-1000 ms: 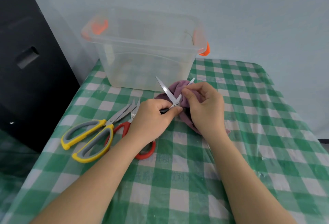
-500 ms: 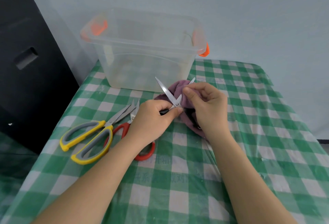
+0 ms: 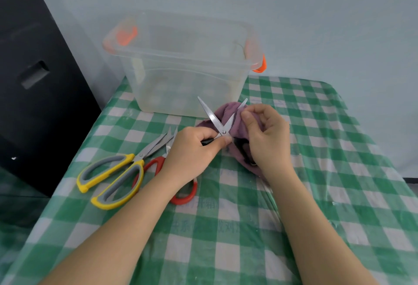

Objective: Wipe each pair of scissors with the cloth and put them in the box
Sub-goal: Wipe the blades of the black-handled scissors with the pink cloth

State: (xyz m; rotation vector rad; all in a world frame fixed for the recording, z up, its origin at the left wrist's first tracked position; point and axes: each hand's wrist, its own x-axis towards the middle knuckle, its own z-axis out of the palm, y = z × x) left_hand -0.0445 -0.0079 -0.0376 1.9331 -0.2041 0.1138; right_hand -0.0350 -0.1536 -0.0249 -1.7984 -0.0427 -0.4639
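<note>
Small scissors (image 3: 218, 123) with blades spread stand just in front of the clear plastic box (image 3: 181, 69); the left hand (image 3: 194, 149) grips their mostly hidden black handle. The right hand (image 3: 264, 135) pinches the purple cloth (image 3: 228, 115) round the right blade, only its tip showing. Left on the counter (image 3: 226, 228), yellow-handled scissors (image 3: 113, 176) overlap red-handled scissors (image 3: 183, 194) partly hidden under the left wrist.

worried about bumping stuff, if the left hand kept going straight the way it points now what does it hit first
Probably the purple cloth bunched around the open scissors that the left hand holds. Beyond it stands the clear box. Depth is hard to judge from this single view.
</note>
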